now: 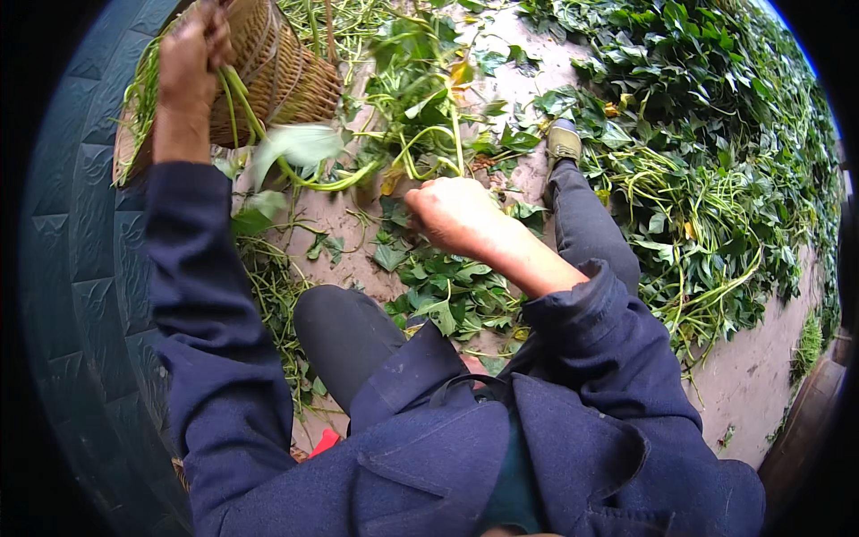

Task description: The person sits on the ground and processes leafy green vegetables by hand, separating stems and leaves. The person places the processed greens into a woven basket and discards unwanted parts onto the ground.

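My left hand (191, 57), at the upper left beside a wicker basket (288, 74), is closed on long green vine stems (235, 101). From it the stems curve down and towards the middle, with a blurred pale leaf (298, 146) on them. My right hand (446, 211) is curled in a fist near the middle, palm side hidden. A leafy green vine (453, 127) with looping stems meets its top edge, so it seems gripped there. Thin green stems (144, 101) lie at the basket's left side, partly behind my left hand.
A large heap of leafy vines (698, 101) covers the right side. Loose leaves and stems (456, 288) lie on the floor (329, 208) around my legs. A dark patterned wall or panel (94, 248) stands at the left. A red object (325, 443) lies low by my clothing.
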`<control>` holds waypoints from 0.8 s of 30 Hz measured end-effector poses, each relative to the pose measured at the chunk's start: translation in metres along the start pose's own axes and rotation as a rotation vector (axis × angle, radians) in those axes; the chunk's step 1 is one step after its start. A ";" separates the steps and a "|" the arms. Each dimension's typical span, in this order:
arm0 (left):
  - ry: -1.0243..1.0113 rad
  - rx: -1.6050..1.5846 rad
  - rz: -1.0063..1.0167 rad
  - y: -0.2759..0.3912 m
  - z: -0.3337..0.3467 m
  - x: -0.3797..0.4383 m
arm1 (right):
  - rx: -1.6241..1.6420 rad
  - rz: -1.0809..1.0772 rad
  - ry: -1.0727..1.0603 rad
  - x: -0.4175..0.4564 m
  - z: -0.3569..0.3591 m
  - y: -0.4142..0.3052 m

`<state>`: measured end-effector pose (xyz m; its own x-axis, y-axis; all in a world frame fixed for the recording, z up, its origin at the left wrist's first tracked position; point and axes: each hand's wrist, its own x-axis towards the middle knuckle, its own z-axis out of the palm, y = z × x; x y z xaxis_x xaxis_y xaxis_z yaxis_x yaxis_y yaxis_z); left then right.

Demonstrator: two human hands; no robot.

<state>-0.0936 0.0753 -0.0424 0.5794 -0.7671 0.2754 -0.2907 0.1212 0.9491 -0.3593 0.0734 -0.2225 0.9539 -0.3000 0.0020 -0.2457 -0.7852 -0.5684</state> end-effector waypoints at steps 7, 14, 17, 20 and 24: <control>-0.053 -0.173 0.037 -0.004 -0.031 -0.052 | -0.057 0.098 -0.050 0.005 0.014 0.006; 0.036 -0.156 0.069 0.007 -0.047 -0.109 | -0.084 0.263 -0.021 0.026 0.024 0.026; 0.075 -0.187 0.096 0.008 -0.051 -0.132 | 0.005 0.297 0.140 0.037 0.041 0.050; 0.109 -0.222 0.110 0.003 -0.060 -0.150 | 0.198 0.349 0.231 0.049 0.040 0.060; 0.084 -0.241 0.150 -0.007 -0.065 -0.171 | 0.441 0.434 0.249 0.064 0.057 0.079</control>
<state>-0.1414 0.2465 -0.0868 0.6080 -0.6755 0.4171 -0.1943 0.3827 0.9032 -0.3081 0.0230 -0.3148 0.7033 -0.6964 -0.1429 -0.4544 -0.2858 -0.8437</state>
